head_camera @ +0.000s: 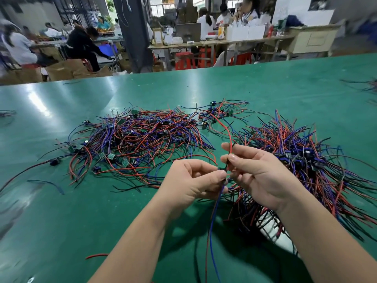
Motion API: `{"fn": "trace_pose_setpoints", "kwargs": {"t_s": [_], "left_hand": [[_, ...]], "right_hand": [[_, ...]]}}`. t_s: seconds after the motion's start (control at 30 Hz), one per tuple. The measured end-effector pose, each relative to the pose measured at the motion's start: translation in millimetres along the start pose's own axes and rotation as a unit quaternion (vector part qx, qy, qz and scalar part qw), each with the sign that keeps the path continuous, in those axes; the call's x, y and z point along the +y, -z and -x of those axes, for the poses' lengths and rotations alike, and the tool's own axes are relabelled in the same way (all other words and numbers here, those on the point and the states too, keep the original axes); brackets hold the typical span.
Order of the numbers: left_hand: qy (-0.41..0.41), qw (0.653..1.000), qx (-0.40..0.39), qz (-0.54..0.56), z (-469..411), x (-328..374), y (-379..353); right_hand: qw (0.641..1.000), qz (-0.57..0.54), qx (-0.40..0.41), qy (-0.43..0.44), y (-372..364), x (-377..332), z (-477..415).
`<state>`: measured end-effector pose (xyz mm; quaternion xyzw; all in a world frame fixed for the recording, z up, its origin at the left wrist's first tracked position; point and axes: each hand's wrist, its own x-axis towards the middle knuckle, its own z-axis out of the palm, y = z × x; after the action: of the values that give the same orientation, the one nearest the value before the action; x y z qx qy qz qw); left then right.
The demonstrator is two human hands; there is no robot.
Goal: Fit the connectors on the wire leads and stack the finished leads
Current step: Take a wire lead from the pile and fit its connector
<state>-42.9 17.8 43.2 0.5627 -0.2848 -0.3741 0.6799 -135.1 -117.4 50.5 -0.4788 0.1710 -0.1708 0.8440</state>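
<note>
Green matting covers our bench (183, 88), and beyond its far edge other workers sit at tables among red stools (184, 61) and cardboard boxes (67, 69).

We hold both hands close together above the near middle of the bench, fingertips almost meeting. Our left hand (193, 180) pinches the blue lead (213, 221) between thumb and forefinger, and the lead hangs straight down toward us. Our right hand (259, 176) pinches the red lead (229, 135), which arcs up and away toward a small cluster of leads (220, 115) farther back. Where the two grips meet we see something small and dark (224, 172), possibly a connector, though our fingers hide too much of it to be sure.

On the left lies a broad loose heap of leads (138, 135), red, blue and black, with small green boards and dark connectors scattered through it. On the right, partly under our right forearm, sits a denser bundle of leads (306, 170) with its connectors bunched together. A stray red offcut (97, 256) rests near our left forearm.
</note>
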Motion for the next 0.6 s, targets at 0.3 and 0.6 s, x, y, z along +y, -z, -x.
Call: {"fn": "trace_pose_setpoints", "kwargs": {"t_s": [0.3,0.6], "left_hand": [[0.057,0.985,-0.109,-0.117,6.8,-6.2,-1.1],[0.020,0.993,-0.108,-0.043,5.2,5.6,15.3]], "right_hand": [[0.986,-0.127,0.089,0.055,20.4,-29.7,-3.5],[0.971,-0.153,0.130,0.132,22.0,-31.9,-5.4]]}}
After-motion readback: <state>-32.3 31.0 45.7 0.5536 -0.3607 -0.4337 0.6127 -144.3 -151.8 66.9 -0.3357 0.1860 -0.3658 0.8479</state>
